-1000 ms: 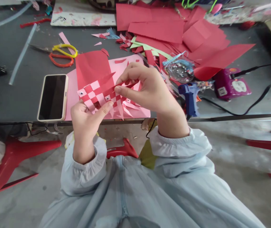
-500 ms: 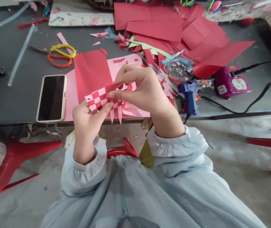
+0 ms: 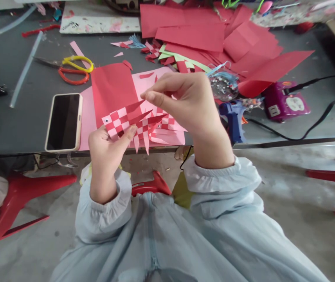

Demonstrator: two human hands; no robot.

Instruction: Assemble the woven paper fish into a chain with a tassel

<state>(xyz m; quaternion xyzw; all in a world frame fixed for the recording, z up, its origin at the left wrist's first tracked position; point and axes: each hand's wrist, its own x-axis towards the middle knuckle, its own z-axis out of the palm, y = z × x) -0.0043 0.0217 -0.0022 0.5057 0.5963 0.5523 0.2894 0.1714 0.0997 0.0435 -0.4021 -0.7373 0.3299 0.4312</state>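
Observation:
A woven red-and-pink checkered paper fish (image 3: pixel 119 119) with a small googly eye is held at its lower edge by my left hand (image 3: pixel 105 150), thumb on top. Loose pointed strips fan out from its right end. My right hand (image 3: pixel 182 102) is raised above these strips, thumb and forefinger pressed together. Its fingertips are right at the tip of a red strip; whether they grip it I cannot make out. Another checkered woven piece (image 3: pixel 167 122) with an eye lies behind, partly covered. Beneath are a red paper sheet (image 3: pixel 113 88) and a pink paper sheet (image 3: pixel 85 117).
A phone (image 3: pixel 63 122) and scissors (image 3: pixel 76 69) with yellow and orange handles lie to the left, near clear glue sticks (image 3: pixel 26 70). To the right are a blue glue gun (image 3: pixel 234 119), a purple box (image 3: pixel 286 102) and cables. Red paper (image 3: pixel 191 37) is heaped behind.
My right hand has moved up and right from the fish's body, uncovering its strips and the second woven piece. My left hand keeps its hold, shifting slightly.

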